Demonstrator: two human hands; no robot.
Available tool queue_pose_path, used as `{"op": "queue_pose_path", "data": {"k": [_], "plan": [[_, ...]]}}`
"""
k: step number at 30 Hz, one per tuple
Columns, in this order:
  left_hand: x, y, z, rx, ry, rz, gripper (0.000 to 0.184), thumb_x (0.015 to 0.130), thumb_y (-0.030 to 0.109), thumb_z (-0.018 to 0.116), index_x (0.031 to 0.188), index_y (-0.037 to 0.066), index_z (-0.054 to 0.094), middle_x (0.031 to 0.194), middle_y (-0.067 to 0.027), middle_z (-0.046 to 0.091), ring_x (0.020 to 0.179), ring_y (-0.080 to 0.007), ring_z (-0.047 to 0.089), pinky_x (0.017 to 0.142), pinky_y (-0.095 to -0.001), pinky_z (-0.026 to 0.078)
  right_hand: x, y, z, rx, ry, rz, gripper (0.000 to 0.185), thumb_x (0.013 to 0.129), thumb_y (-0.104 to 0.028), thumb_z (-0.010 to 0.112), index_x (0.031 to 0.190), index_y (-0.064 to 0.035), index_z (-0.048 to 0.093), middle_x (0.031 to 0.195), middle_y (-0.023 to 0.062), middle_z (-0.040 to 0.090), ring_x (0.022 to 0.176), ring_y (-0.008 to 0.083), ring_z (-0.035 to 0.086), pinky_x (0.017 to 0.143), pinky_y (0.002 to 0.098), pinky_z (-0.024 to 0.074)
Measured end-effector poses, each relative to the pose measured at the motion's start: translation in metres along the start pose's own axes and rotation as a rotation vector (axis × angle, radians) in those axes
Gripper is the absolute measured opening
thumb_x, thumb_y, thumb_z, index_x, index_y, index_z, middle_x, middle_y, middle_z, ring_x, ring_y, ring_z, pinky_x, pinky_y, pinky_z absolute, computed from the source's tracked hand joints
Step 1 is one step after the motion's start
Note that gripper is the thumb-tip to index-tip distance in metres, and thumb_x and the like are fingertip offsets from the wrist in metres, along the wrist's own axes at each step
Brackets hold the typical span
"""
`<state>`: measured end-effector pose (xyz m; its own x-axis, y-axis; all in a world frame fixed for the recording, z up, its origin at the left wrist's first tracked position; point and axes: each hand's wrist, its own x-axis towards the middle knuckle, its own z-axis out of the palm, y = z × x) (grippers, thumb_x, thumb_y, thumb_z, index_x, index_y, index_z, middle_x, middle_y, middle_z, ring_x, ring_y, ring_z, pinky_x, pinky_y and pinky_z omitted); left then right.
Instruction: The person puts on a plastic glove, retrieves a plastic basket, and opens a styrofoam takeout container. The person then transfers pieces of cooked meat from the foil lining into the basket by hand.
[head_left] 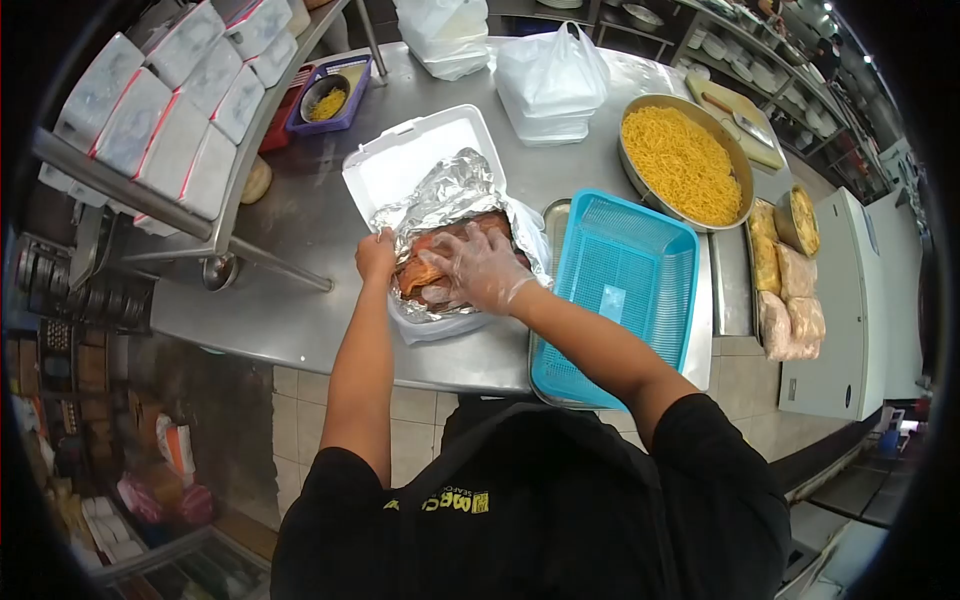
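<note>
A white foam takeout box [415, 150] stands with its lid tipped back on the steel table. Crumpled foil [455, 190] lines it and wraps around reddish-brown cooked meat [430, 265]. My right hand [485, 270], in a clear plastic glove, lies over the meat with its fingers spread and touching it. At the box's left side, my bare left hand [376, 256] is closed on the edge of the foil. A whitish plastic bag [532, 240] shows beside the box's right side, partly hidden.
Right of the box is a blue basket [572, 300] on a tray. Beyond it stands a large bowl of yellow noodles [680, 160], near a cutting board [735, 110] with a knife. Tied white bags [550, 80] sit at the back. A steel shelf [180, 225] holding packed boxes juts in at left.
</note>
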<state>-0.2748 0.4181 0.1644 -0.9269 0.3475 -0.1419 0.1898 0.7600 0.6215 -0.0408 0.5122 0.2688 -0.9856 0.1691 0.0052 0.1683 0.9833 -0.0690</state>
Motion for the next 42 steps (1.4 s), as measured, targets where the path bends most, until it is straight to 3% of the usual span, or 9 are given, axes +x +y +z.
{"op": "queue_pose_path", "data": {"k": [3, 5, 6, 9, 10, 17, 23, 34, 42], "plan": [[0.011, -0.016, 0.018, -0.164, 0.08, -0.052, 0.047, 0.092, 0.045, 0.067, 0.078, 0.0, 0.069, 0.076, -0.0122, 0.069, 0.071, -0.025, 0.063, 0.071, -0.0406, 0.048, 0.005, 0.002, 0.012, -0.089, 0.138, -0.006, 0.079, 0.083, -0.054, 0.067, 0.153, -0.038, 0.035, 0.147, 0.0026, 0.044, 0.127, 0.0341, 0.051, 0.099, 0.0532, 0.0404], [0.005, -0.022, 0.015, -0.255, 0.053, -0.03, 0.048, 0.092, 0.046, 0.066, 0.078, 0.0, 0.069, 0.078, -0.0148, 0.069, 0.072, -0.0288, 0.063, 0.072, -0.0417, 0.048, 0.007, 0.008, 0.002, 0.038, 0.047, 0.015, 0.081, 0.08, -0.055, 0.07, 0.152, -0.0378, 0.036, 0.133, 0.0024, 0.055, 0.108, 0.0282, 0.063, 0.09, 0.0488, 0.0459], [0.003, -0.023, 0.013, -0.352, 0.034, -0.002, 0.049, 0.091, 0.046, 0.064, 0.078, -0.001, 0.068, 0.079, -0.0174, 0.069, 0.073, -0.0326, 0.063, 0.072, -0.0428, 0.049, 0.009, 0.014, -0.009, 0.073, 0.037, -0.003, 0.084, 0.078, -0.056, 0.072, 0.151, -0.0352, 0.038, 0.107, 0.0064, 0.065, 0.086, 0.0268, 0.067, 0.079, 0.0454, 0.0506], [-0.024, -0.025, 0.007, -0.655, 0.073, 0.055, 0.035, 0.092, 0.03, 0.07, 0.075, 0.001, 0.058, 0.071, -0.0051, 0.059, 0.067, -0.0157, 0.052, 0.067, -0.033, 0.046, 0.018, 0.022, -0.001, 0.127, 0.064, -0.044, 0.085, 0.077, -0.056, 0.073, 0.151, -0.0312, 0.039, 0.088, 0.0123, 0.066, 0.079, 0.031, 0.067, 0.074, 0.0449, 0.0522], [-0.03, -0.031, 0.006, -0.718, 0.059, 0.071, 0.024, 0.092, 0.022, 0.072, 0.085, 0.002, 0.06, 0.077, -0.0013, 0.058, 0.07, -0.0112, 0.052, 0.067, -0.0287, 0.045, 0.019, 0.022, -0.002, 0.141, 0.062, -0.061, 0.085, 0.078, -0.067, 0.066, 0.149, -0.0257, 0.043, 0.086, 0.0158, 0.067, 0.082, 0.0321, 0.068, 0.074, 0.0453, 0.0526], [-0.075, -0.037, 0.001, -0.88, 0.038, 0.02, 0.031, 0.095, 0.021, 0.07, 0.113, -0.002, 0.061, 0.101, -0.0051, 0.065, 0.091, -0.0111, 0.059, 0.082, -0.0258, 0.048, 0.02, 0.028, 0.024, 0.312, 0.092, -0.097, 0.077, 0.088, -0.061, 0.061, 0.148, -0.016, 0.044, 0.085, 0.0193, 0.066, 0.081, 0.036, 0.068, 0.073, 0.046, 0.0541], [-0.067, -0.051, 0.025, -0.954, 0.125, 0.027, 0.029, 0.096, 0.02, 0.069, 0.114, -0.002, 0.06, 0.1, -0.0052, 0.063, 0.089, -0.0111, 0.057, 0.081, -0.0256, 0.049, 0.026, 0.015, -0.006, 0.233, -0.225, 0.09, 0.08, 0.085, -0.042, 0.074, 0.151, -0.015, 0.039, 0.106, 0.0212, 0.069, 0.101, 0.0373, 0.068, 0.082, 0.047, 0.0553], [-0.068, -0.05, 0.028, -1.013, 0.171, 0.022, 0.029, 0.094, 0.019, 0.071, 0.111, -0.002, 0.063, 0.097, -0.006, 0.064, 0.084, -0.0124, 0.058, 0.077, -0.0265, 0.049, 0.01, -0.001, -0.001, 0.087, -0.221, 0.126, 0.083, 0.087, -0.043, 0.07, 0.156, -0.0173, 0.03, 0.105, 0.0171, 0.066, 0.096, 0.0331, 0.069, 0.079, 0.0447, 0.0549], [-0.076, -0.044, 0.022, -1.097, 0.129, -0.01, 0.028, 0.095, 0.019, 0.07, 0.113, -0.002, 0.063, 0.095, -0.0047, 0.063, 0.081, -0.0111, 0.058, 0.074, -0.0253, 0.049, 0.023, -0.003, -0.006, 0.126, -0.191, 0.157, 0.086, 0.08, -0.031, 0.078, 0.152, -0.012, 0.036, 0.117, 0.0179, 0.063, 0.109, 0.0338, 0.064, 0.089, 0.0428, 0.0536]]}}
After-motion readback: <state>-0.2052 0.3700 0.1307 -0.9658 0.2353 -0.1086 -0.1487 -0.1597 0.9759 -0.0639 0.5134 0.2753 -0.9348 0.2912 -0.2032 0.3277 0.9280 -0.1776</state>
